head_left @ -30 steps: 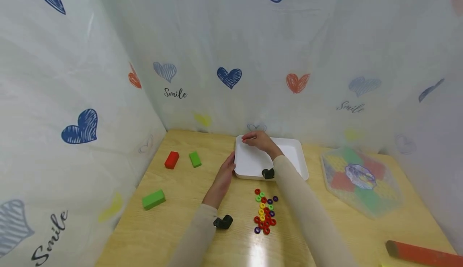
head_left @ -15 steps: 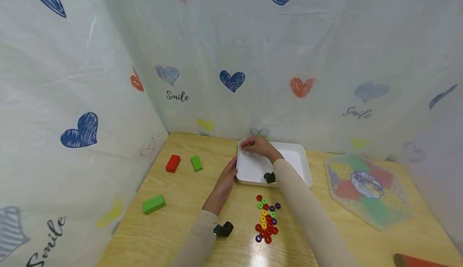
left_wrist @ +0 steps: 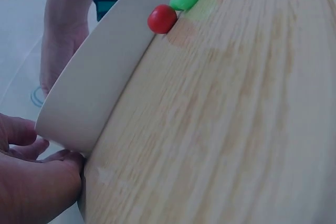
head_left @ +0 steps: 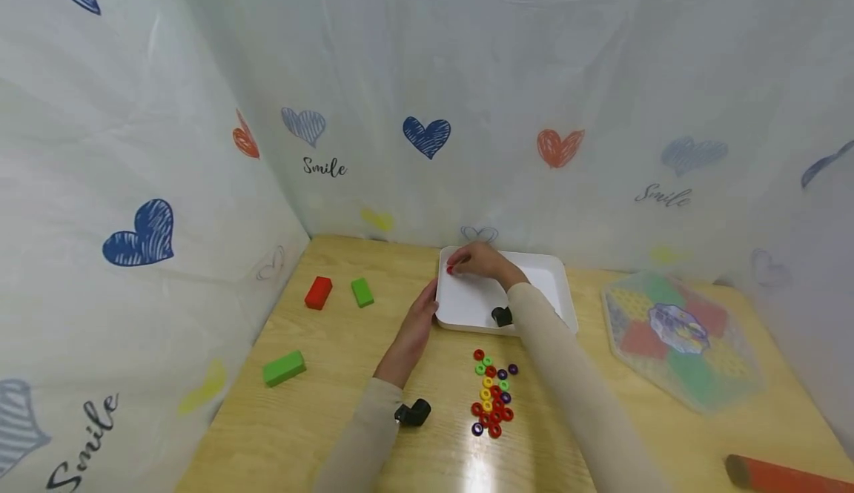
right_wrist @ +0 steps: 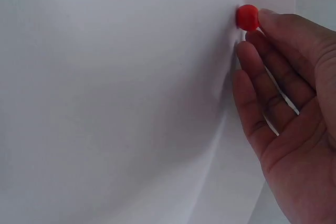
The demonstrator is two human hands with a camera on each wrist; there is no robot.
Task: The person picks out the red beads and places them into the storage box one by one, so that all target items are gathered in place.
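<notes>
My right hand (head_left: 482,262) reaches over the white tray (head_left: 467,304) near its far left corner. Thumb and fingertips pinch a small red ring bead (right_wrist: 248,18), which shows as a round red shape close to the tray wall in the right wrist view; the other fingers stretch out loosely below. My left hand (head_left: 416,316) lies along the tray's outer left side, with its fingertips touching the edge. In the left wrist view its thumb (left_wrist: 60,174) is at the bottom of the tray's corner. A loose pile of ring beads (head_left: 491,396), in red, yellow, green and purple, lies in front of the tray.
At the left lie a red block (head_left: 318,293), a small green block (head_left: 362,293) and a longer green block (head_left: 284,368). A clear hexagonal case (head_left: 680,341) with coloured compartments sits at right. A red tube (head_left: 787,474) lies near front right; a printed curtain (head_left: 494,189) backs the table.
My right hand has brought the pinched red ring bead slightly lower, nearer me, along the tray's left side. The left hand stays at the tray edge. The head view has shifted a little.
</notes>
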